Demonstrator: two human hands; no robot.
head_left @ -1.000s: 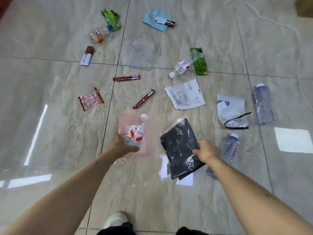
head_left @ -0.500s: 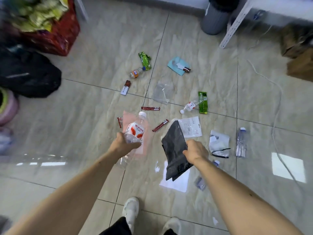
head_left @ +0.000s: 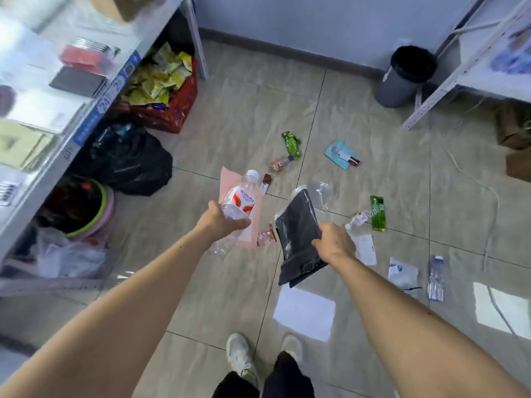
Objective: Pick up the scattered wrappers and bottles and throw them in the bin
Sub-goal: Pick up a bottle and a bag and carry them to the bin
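My left hand (head_left: 221,222) grips a clear bottle with a red-and-white label (head_left: 240,198) together with a pink wrapper (head_left: 253,225) behind it. My right hand (head_left: 334,242) holds a black plastic bag (head_left: 297,234) by its edge. The grey bin with a black liner (head_left: 402,77) stands far ahead at the right, by the wall. On the floor lie a small orange-label bottle (head_left: 280,164), a green wrapper (head_left: 291,145), a blue packet (head_left: 340,154), another green wrapper (head_left: 377,214) beside a clear bottle (head_left: 356,220), white packets (head_left: 402,275) and a bottle (head_left: 436,278).
A metal shelf (head_left: 86,90) runs along the left, with a red crate of snacks (head_left: 169,110), a black bag (head_left: 135,162) and a green basin (head_left: 86,208) beneath it. A second shelf leg (head_left: 431,99) stands right of the bin. Cardboard boxes (head_left: 514,130) sit at the far right. My shoes (head_left: 238,354) are below.
The view has lifted and pulled back, bringing the shelves, wall and bin into sight. Both hands have risen from the floor with the bottle and the black bag held in them.
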